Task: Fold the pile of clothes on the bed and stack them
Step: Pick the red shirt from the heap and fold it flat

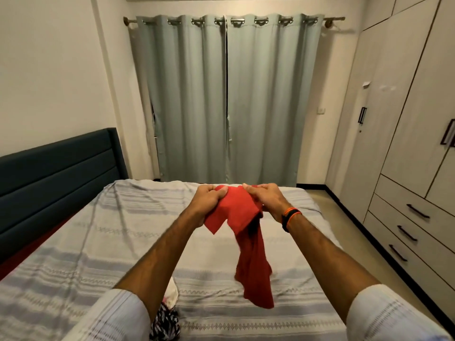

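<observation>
A red garment (246,227) hangs in the air above the bed (110,242). My left hand (209,200) grips its top edge on the left, and my right hand (267,199) grips the top edge on the right, close together. The rest of the red cloth dangles down toward the striped bedcover. At the near edge, partly hidden under my left arm, lies a black-and-white patterned garment (165,321) with a pale floral piece (172,292) above it.
A dark padded headboard (54,168) runs along the left. Grey-green curtains (226,99) hang behind the bed. A wardrobe with drawers (413,193) lines the right wall, with a narrow strip of floor (349,222) between it and the bed.
</observation>
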`<state>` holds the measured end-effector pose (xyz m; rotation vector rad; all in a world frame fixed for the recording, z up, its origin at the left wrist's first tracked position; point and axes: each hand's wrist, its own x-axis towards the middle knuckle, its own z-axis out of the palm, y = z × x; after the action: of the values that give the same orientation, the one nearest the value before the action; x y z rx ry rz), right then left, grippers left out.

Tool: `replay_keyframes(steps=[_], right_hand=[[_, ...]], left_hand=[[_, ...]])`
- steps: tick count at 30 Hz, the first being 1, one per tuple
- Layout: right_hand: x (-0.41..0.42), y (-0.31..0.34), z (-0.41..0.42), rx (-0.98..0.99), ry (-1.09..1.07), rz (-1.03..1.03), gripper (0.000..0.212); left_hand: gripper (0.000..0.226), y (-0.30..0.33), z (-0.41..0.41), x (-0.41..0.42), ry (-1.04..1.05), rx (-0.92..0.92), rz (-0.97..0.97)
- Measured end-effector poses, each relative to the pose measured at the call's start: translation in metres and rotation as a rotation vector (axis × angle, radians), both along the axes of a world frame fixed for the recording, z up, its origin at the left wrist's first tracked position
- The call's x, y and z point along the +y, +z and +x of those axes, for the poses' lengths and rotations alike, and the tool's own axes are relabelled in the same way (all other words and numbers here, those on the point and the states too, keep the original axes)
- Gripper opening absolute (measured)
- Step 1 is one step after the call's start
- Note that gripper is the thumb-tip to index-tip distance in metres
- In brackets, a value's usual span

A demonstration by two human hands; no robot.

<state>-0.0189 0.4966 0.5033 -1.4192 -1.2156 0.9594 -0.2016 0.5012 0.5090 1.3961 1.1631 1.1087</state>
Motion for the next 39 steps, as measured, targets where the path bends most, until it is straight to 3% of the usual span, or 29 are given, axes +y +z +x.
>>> replay_keyframes(steps=[2, 5, 8, 12, 14, 17, 18, 19, 21, 24, 29, 33, 37, 39], right_hand=[[-0.002, 0.003, 0.007, -0.187, -0.077, 0.066, 0.035], [-0.016, 0.015, 0.009, -0.265, -0.183, 0.352, 0.036], [-0.030, 0.029, 0.016, -0.300, 0.026, 0.537, 0.042], [-0.034, 0.040, 0.023, -0.606, 0.236, 0.541, 0.063], [-0.027, 0.040, 0.026, -0.642, 0.201, 0.582, 0.049], [-0.015, 0.038, 0.030, -0.553, 0.092, 0.571, 0.008], [-0.010, 0.036, 0.032, -0.472, 0.072, 0.526, 0.023], [-0.007, 0.035, 0.032, -0.364, 0.063, 0.454, 0.038], [-0.003, 0.032, 0.032, -0.166, 0.054, 0.296, 0.046], [0.004, 0.026, 0.028, 0.051, 0.080, 0.203, 0.043], [0.015, 0.020, 0.033, 0.439, 0.012, 0.151, 0.029], [0.026, 0.016, 0.052, 0.413, -0.032, 0.181, 0.039], [0.025, 0.021, 0.066, 0.155, -0.105, 0.275, 0.002], [0.029, 0.019, 0.071, 0.019, -0.158, 0.304, 0.008]], left_hand=[[0.017, 0.009, 0.015, 0.002, 0.029, -0.109, -0.029], [0.007, 0.020, 0.030, 0.005, 0.063, -0.241, -0.090], [0.020, 0.030, 0.039, 0.007, 0.083, -0.253, -0.123], [0.009, 0.039, 0.048, 0.002, 0.091, -0.286, -0.159], [0.023, 0.041, 0.050, -0.002, 0.097, -0.378, -0.201], [0.045, 0.039, 0.047, -0.004, 0.033, -0.561, -0.273], [0.047, 0.038, 0.045, -0.005, 0.004, -0.551, -0.276], [0.047, 0.035, 0.043, -0.006, -0.017, -0.489, -0.257], [0.036, 0.028, 0.043, -0.011, -0.040, -0.295, -0.168], [0.026, 0.016, 0.046, -0.014, -0.009, -0.052, -0.038], [0.013, 0.002, 0.037, -0.004, 0.130, 0.128, 0.077], [0.020, 0.002, 0.030, 0.003, 0.146, 0.244, 0.132], [0.012, 0.007, 0.034, 0.011, 0.194, 0.352, 0.273], [0.014, 0.010, 0.038, 0.015, 0.219, 0.413, 0.345]])
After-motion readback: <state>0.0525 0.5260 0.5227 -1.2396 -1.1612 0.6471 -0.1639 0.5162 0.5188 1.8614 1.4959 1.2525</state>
